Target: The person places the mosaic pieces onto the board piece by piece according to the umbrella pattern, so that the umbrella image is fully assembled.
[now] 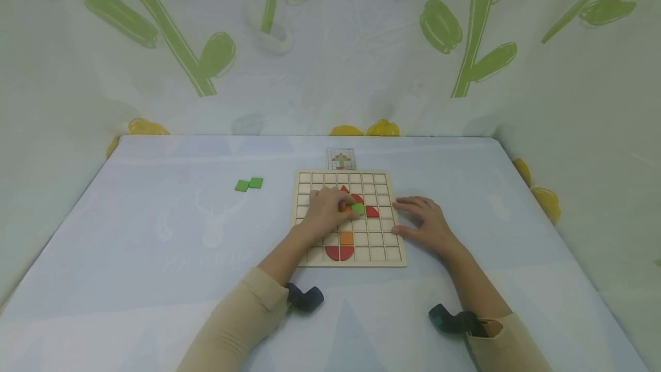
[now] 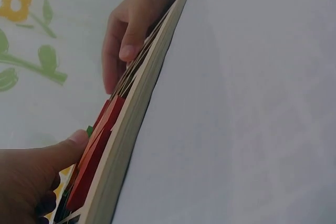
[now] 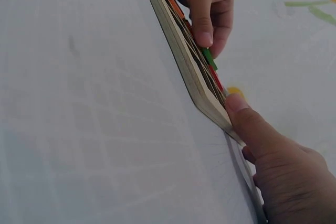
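A wooden grid board (image 1: pixel 377 254) lies on the table. Over its middle, my left hand (image 1: pixel 324 211) pinches a green square tile (image 1: pixel 358 209) between thumb and fingers. Fingers of my right hand (image 1: pixel 426 224) touch the board's right edge, and its thumb (image 3: pixel 242 107) rests there too. Among the board's cells are a red triangle (image 1: pixel 344 189), a red quarter-circle tile (image 1: pixel 372 212) right of the green one, and an orange square tile (image 1: pixel 346 238). Below the orange square, two red quarter-circles (image 1: pixel 333 253) form a half disc. My left hand hides several cells.
Two green square tiles (image 1: pixel 255 182) lie left of the board, their corners nearly meeting. Behind the board's far edge is a small card (image 1: pixel 341 159) with a coloured grid pattern. A leaf-printed cloth wall (image 1: pixel 361 73) stands behind the table.
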Demonstrator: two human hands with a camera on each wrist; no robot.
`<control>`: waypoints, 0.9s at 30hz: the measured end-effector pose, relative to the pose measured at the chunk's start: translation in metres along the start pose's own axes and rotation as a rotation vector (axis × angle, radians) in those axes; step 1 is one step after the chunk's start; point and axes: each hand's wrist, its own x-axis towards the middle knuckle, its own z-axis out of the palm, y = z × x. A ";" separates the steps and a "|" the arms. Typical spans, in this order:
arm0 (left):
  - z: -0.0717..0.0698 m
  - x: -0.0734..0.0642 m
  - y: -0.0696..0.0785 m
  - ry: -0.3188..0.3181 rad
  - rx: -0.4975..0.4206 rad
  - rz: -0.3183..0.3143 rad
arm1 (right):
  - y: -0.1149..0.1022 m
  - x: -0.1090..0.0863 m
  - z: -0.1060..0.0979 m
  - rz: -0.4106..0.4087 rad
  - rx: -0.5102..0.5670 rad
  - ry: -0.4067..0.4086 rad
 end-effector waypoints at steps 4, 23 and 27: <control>0.000 -0.001 0.001 -0.009 -0.003 -0.002 | 0.000 0.000 0.000 0.003 -0.002 -0.004; -0.003 -0.005 0.001 0.001 -0.008 0.002 | 0.000 0.000 0.000 0.009 -0.003 -0.006; -0.004 -0.005 0.002 0.001 -0.016 -0.006 | 0.001 0.000 0.000 0.014 -0.008 -0.011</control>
